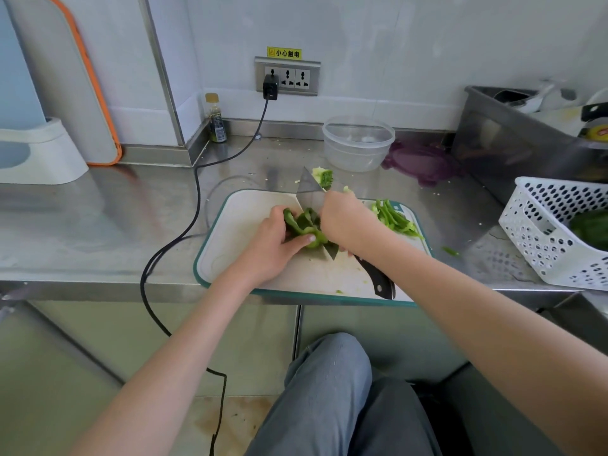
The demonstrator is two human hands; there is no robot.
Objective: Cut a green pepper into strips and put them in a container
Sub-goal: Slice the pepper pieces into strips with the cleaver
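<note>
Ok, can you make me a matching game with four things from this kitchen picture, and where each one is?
Things:
1. pepper strips
2. clear container
3. white basket
4. small bottle

Places:
A. in the corner by the wall
B. at the right edge of the counter
C. on the right side of the cutting board
D. on the counter behind the board, next to the purple lid

Pairs: 1-C, 2-D, 3-B, 4-A

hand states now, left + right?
Left hand: gripping the pepper piece.
Right hand: on the pepper beside the knife; grip cannot be told.
</note>
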